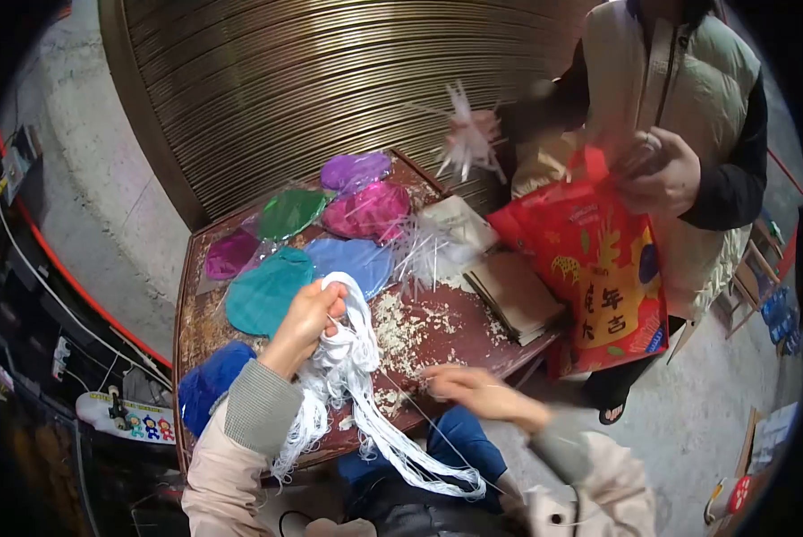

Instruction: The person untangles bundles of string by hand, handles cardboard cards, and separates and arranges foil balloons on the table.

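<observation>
A loose skein of white yarn (pixel 352 345) hangs from my left hand (pixel 307 322), whose fingers are closed round its top loop. Its strands drape over the near edge of the table and sag across my lap. My right hand (pixel 477 392) is just right of the skein, above the table's near edge, its fingers smeared by motion. A single thread (pixel 433 425) slants down past that hand; whether the fingers hold it cannot be made out. Pale crumbs and shavings (pixel 410 331) are scattered on the tabletop behind the skein.
Several coloured plastic-wrapped bundles (pixel 271 291) lie on the worn table (pixel 195 309), with white strips (pixel 424 255) and a brown stack (pixel 515 295). Opposite, a person (pixel 670 98) holds a red bag (pixel 598 268) and a bunch of white strips (pixel 467 134). A rolling shutter (pixel 276 89) stands behind.
</observation>
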`<move>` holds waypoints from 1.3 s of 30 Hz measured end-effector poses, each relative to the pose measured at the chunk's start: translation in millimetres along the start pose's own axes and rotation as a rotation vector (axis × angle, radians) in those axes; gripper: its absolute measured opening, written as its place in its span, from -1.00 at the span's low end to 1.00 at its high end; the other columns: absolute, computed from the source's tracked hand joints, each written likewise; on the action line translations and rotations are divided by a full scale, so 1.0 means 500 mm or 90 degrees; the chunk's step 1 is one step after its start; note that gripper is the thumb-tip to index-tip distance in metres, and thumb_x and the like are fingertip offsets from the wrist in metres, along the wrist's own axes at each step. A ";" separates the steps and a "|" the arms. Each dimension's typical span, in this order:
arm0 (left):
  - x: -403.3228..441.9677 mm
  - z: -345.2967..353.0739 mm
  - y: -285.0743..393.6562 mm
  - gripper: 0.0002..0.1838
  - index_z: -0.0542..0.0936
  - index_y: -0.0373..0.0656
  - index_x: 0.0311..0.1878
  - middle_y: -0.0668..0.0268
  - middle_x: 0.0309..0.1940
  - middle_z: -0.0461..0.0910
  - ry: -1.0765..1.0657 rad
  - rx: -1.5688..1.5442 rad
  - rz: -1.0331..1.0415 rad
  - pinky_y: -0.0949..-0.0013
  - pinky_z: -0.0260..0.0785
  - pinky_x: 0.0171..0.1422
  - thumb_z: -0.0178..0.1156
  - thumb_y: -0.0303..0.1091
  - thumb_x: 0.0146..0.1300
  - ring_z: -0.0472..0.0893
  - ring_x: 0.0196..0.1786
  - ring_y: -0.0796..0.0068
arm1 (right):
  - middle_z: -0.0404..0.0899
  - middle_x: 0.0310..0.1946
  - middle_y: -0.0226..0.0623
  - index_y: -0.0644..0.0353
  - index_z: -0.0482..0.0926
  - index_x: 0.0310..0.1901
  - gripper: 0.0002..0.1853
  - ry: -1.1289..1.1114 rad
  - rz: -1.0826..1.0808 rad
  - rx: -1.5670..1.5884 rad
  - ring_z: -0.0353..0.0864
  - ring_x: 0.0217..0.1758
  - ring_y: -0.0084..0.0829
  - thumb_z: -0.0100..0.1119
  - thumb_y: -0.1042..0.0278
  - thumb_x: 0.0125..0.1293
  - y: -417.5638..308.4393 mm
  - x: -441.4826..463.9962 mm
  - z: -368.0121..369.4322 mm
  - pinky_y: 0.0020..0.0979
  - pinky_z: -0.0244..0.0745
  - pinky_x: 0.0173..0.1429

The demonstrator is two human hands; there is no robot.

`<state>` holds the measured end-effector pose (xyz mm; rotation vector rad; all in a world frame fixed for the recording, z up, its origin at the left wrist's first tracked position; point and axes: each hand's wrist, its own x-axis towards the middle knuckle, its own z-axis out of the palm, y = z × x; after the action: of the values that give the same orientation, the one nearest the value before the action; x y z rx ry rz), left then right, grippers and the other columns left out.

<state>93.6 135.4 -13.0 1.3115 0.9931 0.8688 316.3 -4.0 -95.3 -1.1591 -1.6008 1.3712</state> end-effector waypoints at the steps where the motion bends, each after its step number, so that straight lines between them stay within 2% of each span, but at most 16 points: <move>1: 0.000 0.006 0.000 -0.83 0.42 -0.12 -0.32 0.51 -0.68 0.29 0.003 0.005 -0.003 0.68 -0.02 -0.73 -0.12 -0.30 0.35 0.13 -0.72 0.79 | 0.43 0.06 -0.29 0.21 0.56 -0.24 -0.78 -0.021 -0.063 0.005 0.46 -0.14 -0.51 -0.09 0.33 0.35 0.050 0.066 0.038 -0.52 0.38 -0.02; 3: 0.000 0.010 -0.010 -0.82 0.41 -0.11 -0.32 0.51 -0.67 0.29 -0.001 0.002 -0.011 0.68 -0.01 -0.73 -0.12 -0.29 0.35 0.13 -0.72 0.79 | 0.50 -0.04 -0.28 0.20 0.56 -0.26 -0.79 -0.053 -0.128 0.008 0.47 -0.25 -0.54 -0.10 0.35 0.35 0.081 0.116 0.069 -0.54 0.41 -0.10; 5: 0.010 0.006 -0.035 -0.83 0.42 -0.10 -0.32 0.52 -0.67 0.29 0.013 0.044 -0.013 0.67 -0.02 -0.72 -0.14 -0.30 0.35 0.14 -0.72 0.78 | 0.47 -0.43 -0.41 0.14 0.51 -0.39 -0.82 -0.087 0.011 0.296 0.36 -0.50 -0.58 -0.11 0.40 0.29 0.025 0.098 0.087 -0.55 0.31 -0.37; 6: 0.016 0.000 -0.048 -0.83 0.42 -0.10 -0.32 0.52 -0.67 0.29 0.022 0.042 -0.014 0.67 -0.02 -0.72 -0.14 -0.30 0.35 0.14 -0.72 0.78 | 0.36 -0.60 -0.44 0.12 0.44 -0.48 -0.82 0.055 0.048 0.316 0.26 -0.61 -0.62 -0.11 0.43 0.26 -0.012 0.075 0.079 -0.61 0.19 -0.51; 8: 0.025 -0.007 -0.077 -0.83 0.42 -0.10 -0.33 0.51 -0.67 0.29 0.032 0.093 -0.036 0.66 -0.03 -0.72 -0.14 -0.31 0.34 0.15 -0.72 0.76 | 0.31 -0.66 -0.45 0.12 0.40 -0.52 -0.85 0.217 -0.092 0.257 0.25 -0.63 -0.60 -0.11 0.44 0.19 -0.012 0.036 0.013 -0.59 0.16 -0.55; 12: 0.053 -0.020 -0.136 -0.81 0.43 -0.13 -0.34 0.47 -0.67 0.33 0.045 0.166 -0.051 0.60 0.02 -0.67 -0.14 -0.32 0.32 0.21 -0.69 0.70 | 0.15 -0.77 -0.60 0.01 0.29 -0.56 -0.84 0.599 -0.169 0.360 -0.02 -0.79 -0.72 -0.09 0.31 0.16 -0.018 -0.104 -0.126 -0.65 -0.15 -0.74; 13: 0.060 -0.023 -0.150 -0.80 0.45 -0.15 -0.35 0.43 -0.66 0.37 0.053 0.199 -0.036 0.55 0.08 -0.63 -0.13 -0.32 0.31 0.26 -0.67 0.65 | 0.15 -0.77 -0.62 0.01 0.29 -0.52 -0.87 0.710 -0.198 0.358 -0.02 -0.79 -0.74 -0.09 0.32 0.17 -0.049 -0.139 -0.148 -0.66 -0.16 -0.75; 14: 0.065 -0.025 -0.166 -0.78 0.47 -0.17 -0.36 0.40 -0.65 0.40 0.060 0.233 -0.020 0.50 0.15 -0.59 -0.13 -0.32 0.30 0.32 -0.64 0.60 | 0.16 -0.77 -0.62 0.05 0.36 -0.40 -0.92 0.642 -0.297 0.374 -0.02 -0.80 -0.77 -0.09 0.30 0.21 -0.034 -0.190 -0.194 -0.68 -0.17 -0.75; 15: 0.068 -0.025 -0.179 -0.77 0.49 -0.19 -0.37 0.36 -0.64 0.44 0.066 0.268 -0.004 0.45 0.21 -0.55 -0.13 -0.32 0.29 0.37 -0.61 0.55 | 0.16 -0.76 -0.62 0.11 0.40 -0.28 -0.87 0.748 -0.337 0.357 -0.05 -0.80 -0.78 -0.10 0.29 0.25 -0.008 -0.253 -0.235 -0.68 -0.17 -0.75; 17: 0.073 -0.022 -0.199 -0.78 0.48 -0.19 -0.38 0.38 -0.64 0.41 0.062 0.274 0.002 0.47 0.18 -0.56 -0.13 -0.33 0.29 0.34 -0.62 0.57 | 0.22 -0.71 -0.65 0.16 0.43 -0.16 -0.82 0.699 -0.499 0.057 0.03 -0.74 -0.82 -0.10 0.30 0.32 -0.065 -0.329 -0.260 -0.74 -0.10 -0.66; 18: 0.075 -0.020 -0.208 -0.79 0.47 -0.18 -0.38 0.41 -0.65 0.39 0.059 0.285 0.012 0.49 0.15 -0.57 -0.12 -0.34 0.29 0.32 -0.63 0.60 | 0.22 -0.71 -0.65 0.17 0.43 -0.16 -0.82 0.723 -0.475 -0.033 0.04 -0.73 -0.81 -0.10 0.31 0.31 -0.094 -0.334 -0.247 -0.73 -0.09 -0.66; 21: 0.079 -0.016 -0.227 -0.80 0.46 -0.16 -0.39 0.46 -0.66 0.34 0.053 0.305 0.028 0.54 0.10 -0.60 -0.12 -0.36 0.30 0.27 -0.65 0.64 | 0.25 -0.70 -0.62 0.17 0.44 -0.17 -0.83 0.655 -0.139 -0.083 0.07 -0.73 -0.78 -0.08 0.33 0.30 -0.064 -0.306 -0.173 -0.71 -0.06 -0.65; 24: 0.078 -0.021 -0.232 -0.78 0.47 -0.21 -0.37 0.35 -0.64 0.43 0.046 0.348 0.016 0.40 0.23 -0.46 -0.12 -0.34 0.28 0.38 -0.58 0.47 | 0.27 -0.68 -0.60 0.18 0.45 -0.18 -0.84 0.366 0.164 -0.119 0.10 -0.72 -0.74 -0.07 0.35 0.29 0.030 -0.246 -0.064 -0.69 -0.03 -0.64; 26: 0.077 -0.026 -0.231 -0.77 0.48 -0.22 -0.37 0.31 -0.63 0.46 0.048 0.365 0.010 0.35 0.28 -0.42 -0.12 -0.33 0.28 0.42 -0.56 0.42 | 0.29 -0.67 -0.58 0.18 0.45 -0.19 -0.85 0.224 0.252 -0.145 0.12 -0.71 -0.72 -0.07 0.36 0.28 0.082 -0.221 0.000 -0.68 -0.02 -0.63; 31: 0.068 -0.034 -0.216 -0.79 0.47 -0.19 -0.39 0.42 -0.65 0.39 0.037 0.321 0.054 0.51 0.19 -0.48 -0.12 -0.37 0.29 0.34 -0.58 0.61 | 0.33 -0.65 -0.54 0.19 0.46 -0.20 -0.86 0.147 0.295 -0.184 0.16 -0.70 -0.67 -0.05 0.39 0.27 0.109 -0.196 0.030 -0.65 0.03 -0.61; 39: 0.087 -0.085 -0.262 -0.79 0.47 -0.23 -0.35 0.30 -0.60 0.48 0.087 0.395 0.081 0.32 0.32 -0.39 -0.11 -0.34 0.28 0.48 -0.53 0.41 | 0.39 -0.62 -0.47 0.20 0.48 -0.23 -0.88 0.138 0.312 -0.205 0.24 -0.68 -0.59 -0.02 0.44 0.24 0.089 -0.204 0.017 -0.60 0.11 -0.58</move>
<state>64.5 180.6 -147.1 1.8704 1.3642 0.7791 350.7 -101.5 -137.5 -1.9230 -1.4699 1.2409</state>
